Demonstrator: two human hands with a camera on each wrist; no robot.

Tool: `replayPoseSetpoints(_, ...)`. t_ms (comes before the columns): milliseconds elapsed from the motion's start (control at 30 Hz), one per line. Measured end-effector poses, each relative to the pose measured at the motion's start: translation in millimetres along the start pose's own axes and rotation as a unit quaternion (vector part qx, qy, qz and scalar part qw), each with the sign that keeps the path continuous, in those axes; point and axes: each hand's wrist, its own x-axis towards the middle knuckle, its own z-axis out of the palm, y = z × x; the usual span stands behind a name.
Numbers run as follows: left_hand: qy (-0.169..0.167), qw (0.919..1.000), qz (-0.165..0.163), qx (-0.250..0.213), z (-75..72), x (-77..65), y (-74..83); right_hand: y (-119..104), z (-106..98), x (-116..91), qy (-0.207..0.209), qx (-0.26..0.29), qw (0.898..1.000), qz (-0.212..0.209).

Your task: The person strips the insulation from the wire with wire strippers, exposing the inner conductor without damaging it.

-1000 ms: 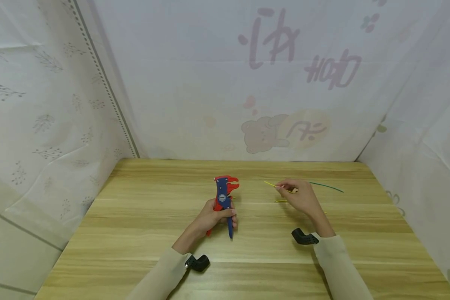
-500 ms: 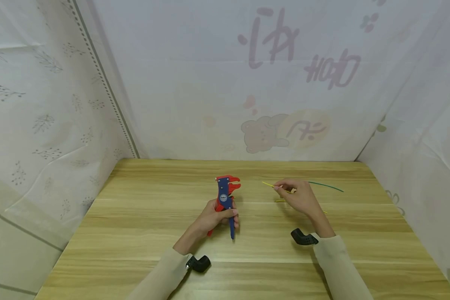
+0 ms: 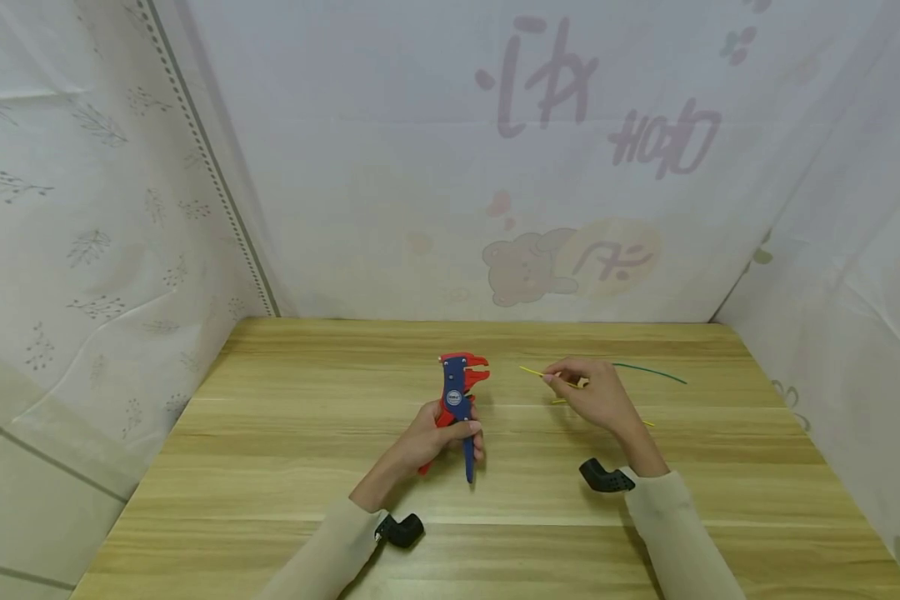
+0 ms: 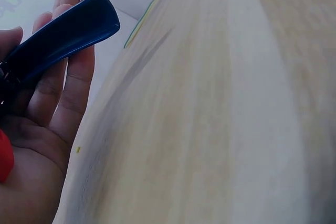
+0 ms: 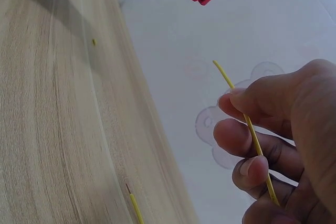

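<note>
My left hand [image 3: 423,442] holds red and blue wire strippers [image 3: 455,387] by the handles, above the table. Their red jaws point right and stand apart. Thumb and fingers of my right hand [image 3: 600,396] pinch a thin yellow wire [image 5: 252,132]; its free end sticks out leftward, a short gap from the strippers' jaws. Under the right hand a second yellow wire [image 5: 135,206] lies on the table, partly hidden, with a bare metal tip showing in the right wrist view. Beyond that hand lies a green wire [image 3: 656,372].
A tiny yellow scrap [image 5: 94,42] lies on the wooden table [image 3: 270,467]. Patterned cloth [image 3: 390,167] hangs behind the table and at both sides. Each wrist carries a black camera mount, such as the left one [image 3: 401,530].
The strippers and my left hand have shifted slightly right. My right hand has moved slightly left with the yellow wire, so the gap between wire and jaws is narrower.
</note>
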Motion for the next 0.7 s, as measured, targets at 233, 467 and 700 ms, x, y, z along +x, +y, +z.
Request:
replayPoseSetpoints(233,0.0,1.0,0.007,0.004,4.7,0.5,-0.5,-4,0,0,-0.002,-0.002,1.0,-0.008)
replayPoseSetpoints(467,0.003,0.9999,0.011,0.008,9.1,0.7,-1.5,-9,1,0,-0.014,0.0,1.0,-0.006)
replayPoseSetpoints(700,0.007,1.0,-0.002,0.001,11.4,1.7,-4.1,-14,3,1,-0.015,-0.003,1.0,-0.012)
